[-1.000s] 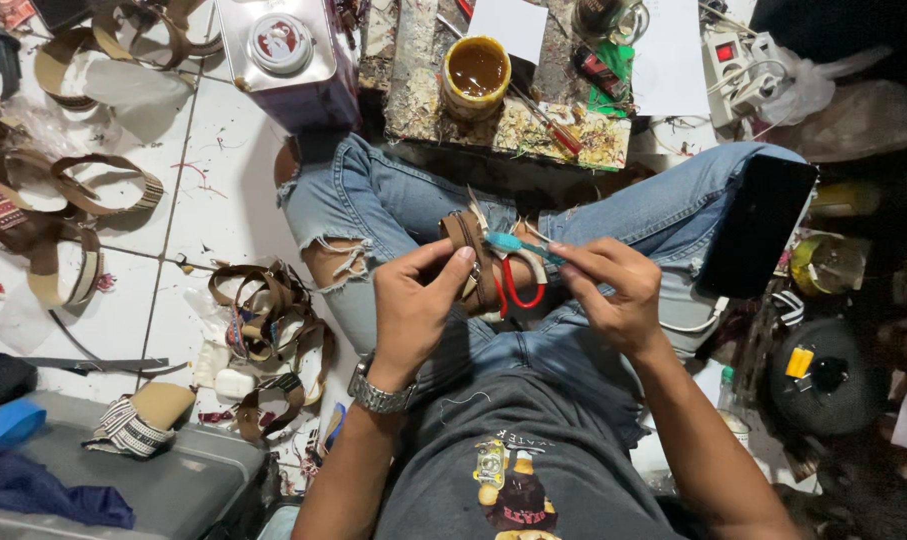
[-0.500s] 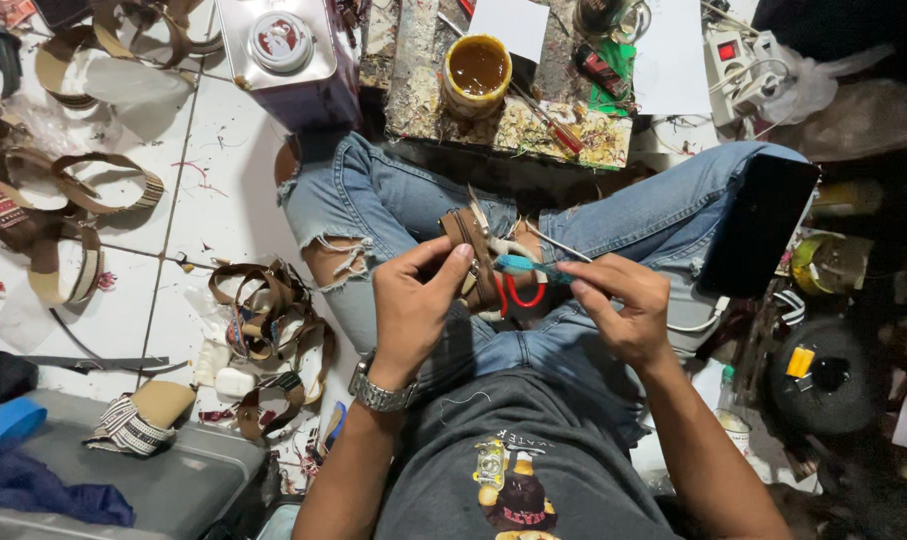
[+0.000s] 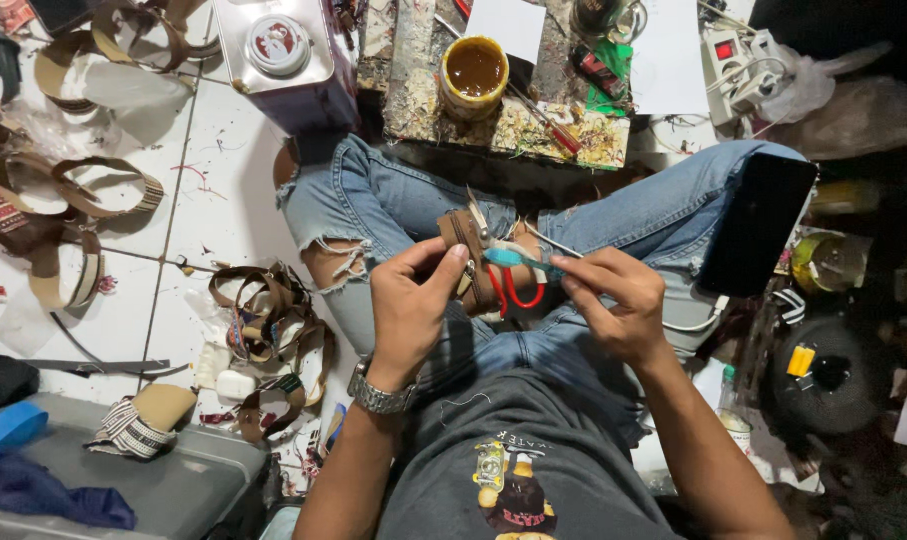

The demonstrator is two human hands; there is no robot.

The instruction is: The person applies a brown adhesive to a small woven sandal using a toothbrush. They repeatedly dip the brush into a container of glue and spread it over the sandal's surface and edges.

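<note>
A person sits cross-legged on the white tiled floor (image 3: 223, 150) in torn blue jeans. The left hand (image 3: 413, 300) is closed around a folded brown strap (image 3: 465, 245) and holds it over the lap, between the knees. The right hand (image 3: 613, 300) pinches a small blue-handled brush (image 3: 518, 260) (it looks a lot like a toothbrush) and its tip touches the strap. Red-handled scissors (image 3: 508, 285) lie on the lap just under the strap, with their blades poking up behind it.

Just past the knees stands a messy low table (image 3: 513, 130) with dried blobs all over it. An open yellow pot of brown glue (image 3: 473, 75) stands on it, and a big metal can (image 3: 273, 50) stands beside it.

My guess is that the work is somewhere in the middle. The strap in the hands is being brushed right now, and I cannot tell how much of it is covered, because the fingers hide most of it. A tangle of brown straps (image 3: 263, 320) lies on the floor near the left knee, and more strap loops (image 3: 83, 190) lie further off. Whether those are done or waiting, I cannot tell.

A dark phone (image 3: 753, 225) rests on the right knee.
</note>
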